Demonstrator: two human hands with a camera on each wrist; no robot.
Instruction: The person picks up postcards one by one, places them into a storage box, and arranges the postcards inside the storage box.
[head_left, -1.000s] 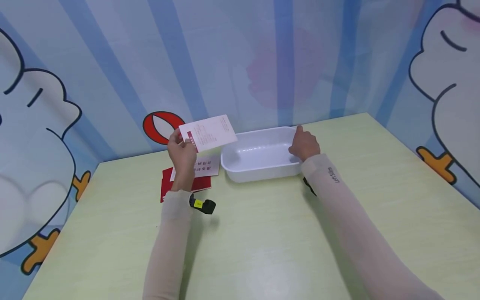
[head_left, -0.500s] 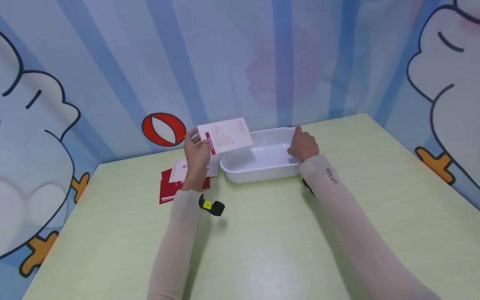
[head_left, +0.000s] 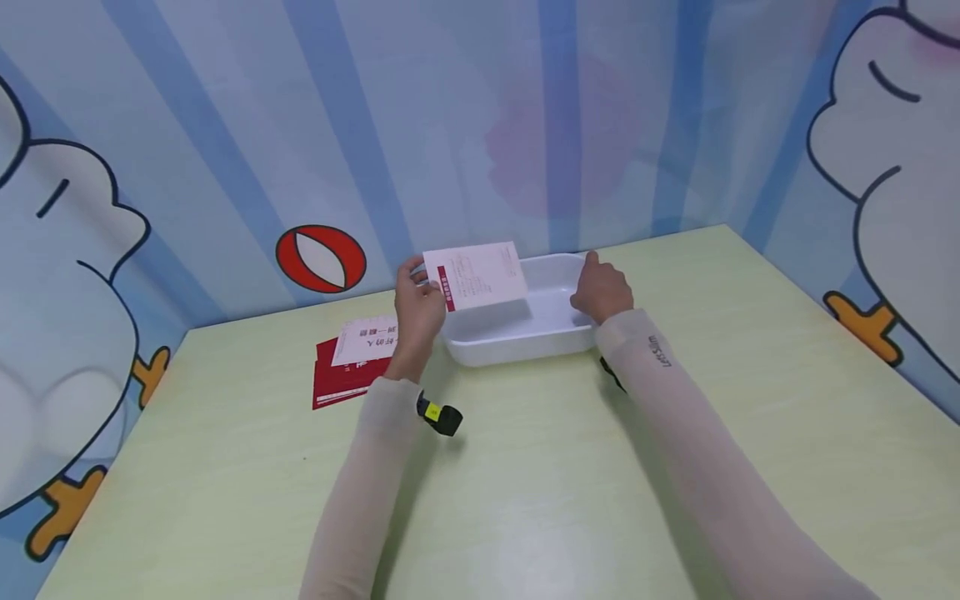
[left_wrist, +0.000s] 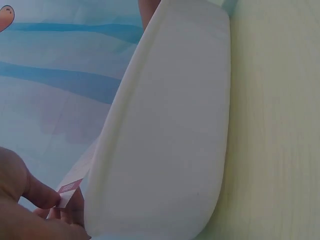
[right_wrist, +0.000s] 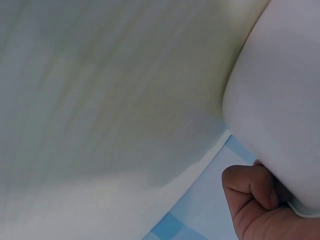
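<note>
While the left hand (head_left: 417, 307) holds a card (head_left: 480, 277), the tray (head_left: 517, 337) sits empty.

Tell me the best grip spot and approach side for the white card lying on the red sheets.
Probably pinch the white card at its left edge, coming from the left: it lies flat on the red sheets, that side is open table, while the left hand and white tray crowd its right.
</note>
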